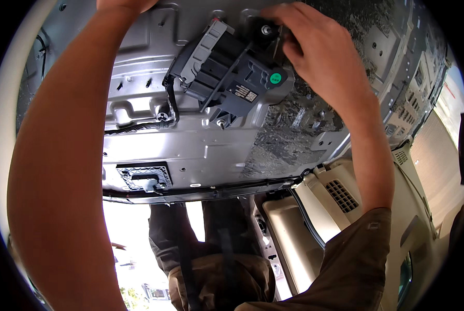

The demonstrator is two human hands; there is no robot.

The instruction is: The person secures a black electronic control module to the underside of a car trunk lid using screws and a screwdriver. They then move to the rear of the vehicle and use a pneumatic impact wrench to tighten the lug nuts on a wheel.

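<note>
A black electronic control module (pixel 242 85) with a green round sticker (pixel 275 78) and a white printed label lies tilted on the grey sheet-metal panel (pixel 185 142). A grey connector lever (pixel 205 52) runs along its left side. One metal stud (pixel 221 123) shows at the lower mounting tab, another fastener (pixel 266 30) at the upper right tab. My right hand (pixel 322 49) reaches that upper tab with curled fingers, their tips blurred and partly hidden; what they pinch cannot be made out. My left hand (pixel 126 3) is mostly cut off by the top edge, its fingers out of sight.
A black wiring harness (pixel 172 98) bends down the module's left side and along the panel. Below it sits a square black plastic fitting (pixel 145 177). Dark mottled matting (pixel 294 135) covers the panel's right part. Beige interior trim (pixel 341 192) with a grille stands at the right.
</note>
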